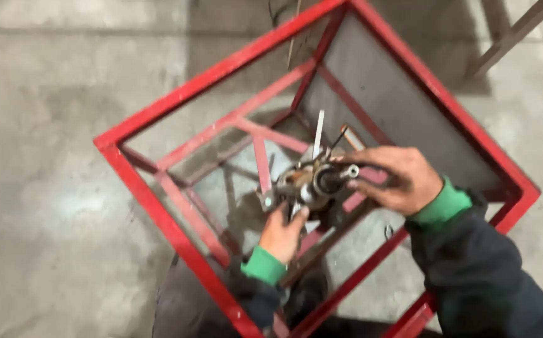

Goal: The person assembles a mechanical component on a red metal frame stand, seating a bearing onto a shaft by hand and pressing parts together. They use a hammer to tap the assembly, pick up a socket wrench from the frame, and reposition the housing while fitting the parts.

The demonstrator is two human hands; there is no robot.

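One red metal frame stands on the concrete floor. Inside the frame, near its middle, sits a rusty metal part. Right hand grips the part's round end; left hand grasps the part from below.

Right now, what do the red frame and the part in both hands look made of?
Red frame: likely steel bar or angle, glossy red paint, straight welded-looking joints. Part held by the left hand and right hand: bare metal, grey with brownish rust or grime, bright shaft end; blurred, so alloy unclear. Floor: looks like smooth grey concrete.
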